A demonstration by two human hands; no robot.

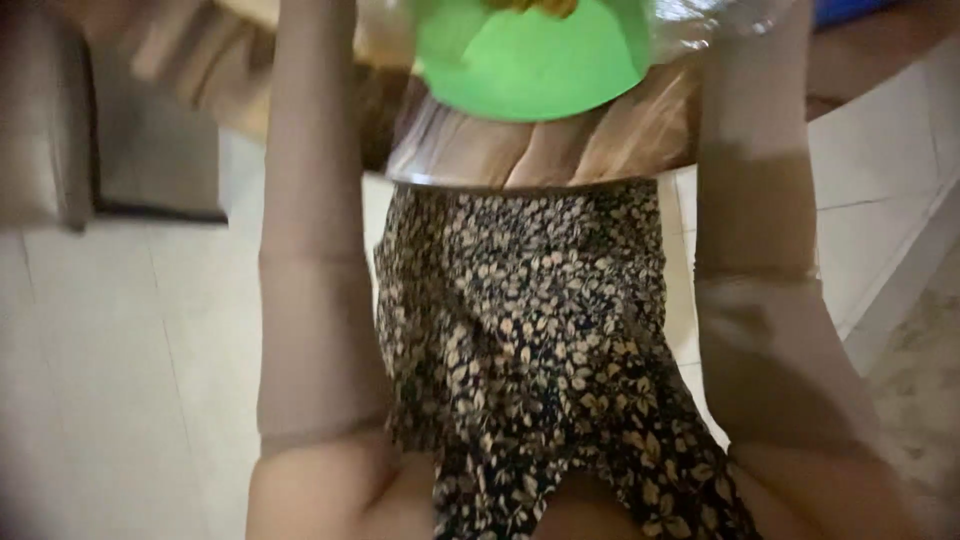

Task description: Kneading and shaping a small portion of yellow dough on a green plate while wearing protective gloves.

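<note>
Green plastic bowl [530,60] is sitting on the bench [600,140], probably light, rigid; hands are reaching out of view.

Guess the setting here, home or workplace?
Probably a home, perhaps a dining area: pale tiled floor, a wooden table under clear covering, a green plastic bowl on it. Both hands are out of frame.

Pale glossy tiled floor [120,380] below, dark grey upholstered chair [100,130] top left, round wooden table w/ clear cover [560,150] ahead.
</note>
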